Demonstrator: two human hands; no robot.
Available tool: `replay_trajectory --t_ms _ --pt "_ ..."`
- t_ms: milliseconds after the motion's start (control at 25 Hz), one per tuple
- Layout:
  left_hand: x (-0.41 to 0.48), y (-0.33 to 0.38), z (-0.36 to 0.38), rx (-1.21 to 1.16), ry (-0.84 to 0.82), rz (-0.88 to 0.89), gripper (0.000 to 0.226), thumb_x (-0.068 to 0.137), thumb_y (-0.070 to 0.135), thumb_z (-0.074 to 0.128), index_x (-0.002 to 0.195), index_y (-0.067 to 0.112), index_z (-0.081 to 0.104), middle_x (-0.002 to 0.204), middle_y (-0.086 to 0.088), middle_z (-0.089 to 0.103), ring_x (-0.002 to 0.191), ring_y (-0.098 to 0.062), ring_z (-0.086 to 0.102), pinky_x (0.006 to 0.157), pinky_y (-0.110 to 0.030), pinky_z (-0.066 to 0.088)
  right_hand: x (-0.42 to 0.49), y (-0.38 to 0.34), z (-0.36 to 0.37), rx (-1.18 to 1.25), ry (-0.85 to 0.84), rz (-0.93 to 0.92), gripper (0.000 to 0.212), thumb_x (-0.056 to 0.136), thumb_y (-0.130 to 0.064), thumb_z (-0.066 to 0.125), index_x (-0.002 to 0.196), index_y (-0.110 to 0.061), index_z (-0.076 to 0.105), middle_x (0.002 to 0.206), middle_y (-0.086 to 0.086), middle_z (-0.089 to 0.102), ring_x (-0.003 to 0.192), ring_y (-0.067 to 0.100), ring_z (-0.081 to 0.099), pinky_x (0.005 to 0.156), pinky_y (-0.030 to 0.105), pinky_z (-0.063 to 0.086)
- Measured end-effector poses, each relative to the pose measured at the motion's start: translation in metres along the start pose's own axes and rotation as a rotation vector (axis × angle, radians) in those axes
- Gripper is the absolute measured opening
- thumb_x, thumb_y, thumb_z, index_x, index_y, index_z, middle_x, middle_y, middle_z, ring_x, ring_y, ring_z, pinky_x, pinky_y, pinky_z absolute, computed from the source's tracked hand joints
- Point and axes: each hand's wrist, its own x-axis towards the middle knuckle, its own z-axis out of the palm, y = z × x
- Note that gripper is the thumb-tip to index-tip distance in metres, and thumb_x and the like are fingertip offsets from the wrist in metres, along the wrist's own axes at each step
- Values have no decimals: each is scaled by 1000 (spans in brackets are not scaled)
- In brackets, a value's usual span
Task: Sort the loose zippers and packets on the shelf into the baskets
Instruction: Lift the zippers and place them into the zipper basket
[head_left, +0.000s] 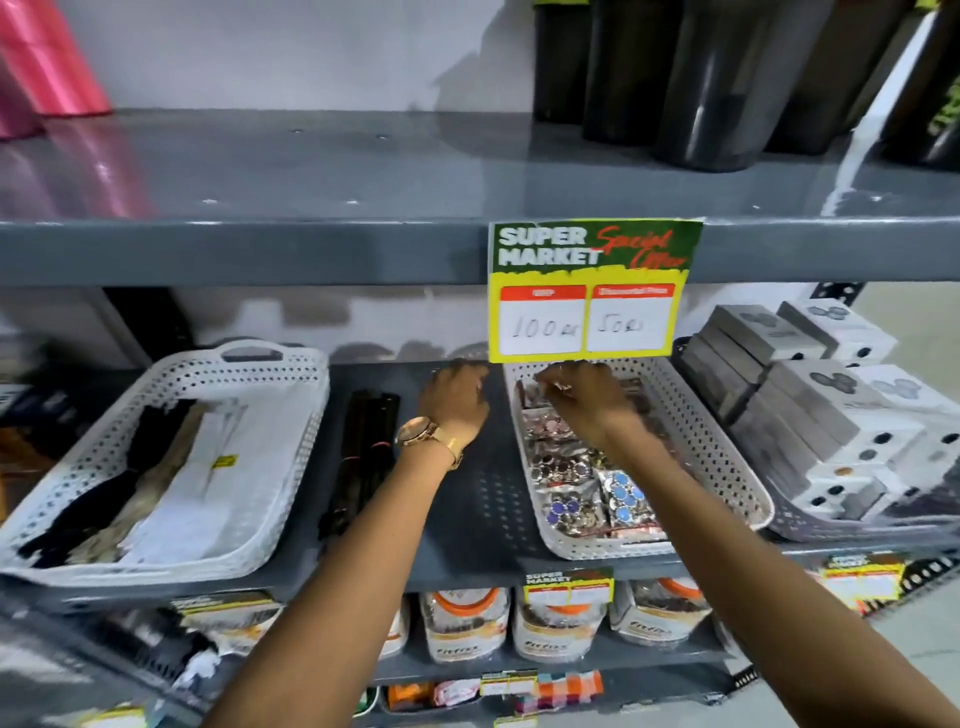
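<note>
**Sorting packets into right basket, zippers still loose**

Reaching into the right basket (727, 447), the right hand (582, 400) sits over the back packets (587, 483); fingers curled down, seem to pinch something small, but what it is cannot be made out. Left hand (457, 400), with a watch (418, 432), hovers over bare shelf (467, 519) between the baskets, fingers bent and loosely together, holding nothing visible. Loose dark zippers (363, 452) lie on the shelf just beside the left basket (291, 415), which already holds black, tan and white zippers.

Step judged: packet placing near done. Next likely calls for the left hand to gather the loose zippers and drop them in the left basket.

Sign (592, 291) reads "SUPER MARKET", "Special Offer", handwritten "100" and "50". Pouches (467, 623) below: brand blurred, unreadable.
</note>
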Motion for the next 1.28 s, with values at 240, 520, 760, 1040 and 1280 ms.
replay_trajectory --t_ms 240,520,760,1040,1280 --pt "-48 -93 -3 141 -176 -445 41 93 17 43 132 5 44 138 -24 41 128 -42 43 108 -46 36 2 -101 83 553 -304 74 22 90 -6 47 81 -9 66 88 20 66 77 32 64 81 53 56" --pt "-62 -124 23 -31 -153 -506 41 93 15 35 134 12 34 129 -25 43 115 -47 52 97 -49 45 4 -136 161 258 -324 378 40 88 -34 55 113 -3 55 118 17 64 111 35 61 89 38 51" --pt "-65 -135 22 -321 -41 -505 50 82 9 50 130 15 38 122 -21 55 107 -45 59 87 -46 50 15 -130 166 265 -303 538 45 84 -35 55 118 -7 51 122 14 61 115 34 58 91 38 47" --pt "-45 -140 -1 -770 171 -350 33 89 6 55 120 13 63 125 -13 62 119 -25 56 109 -34 40 26 -122 152 834 -94 582 24 87 -10 59 110 -3 61 102 16 66 89 30 62 70 29 48" --pt "-26 -157 -66 -900 375 -141 35 87 5 56 120 12 65 126 -13 61 118 -28 57 108 -42 42 52 -164 109 1130 -93 476 22 92 -12 52 113 -19 56 106 11 64 84 21 61 69 32 51"
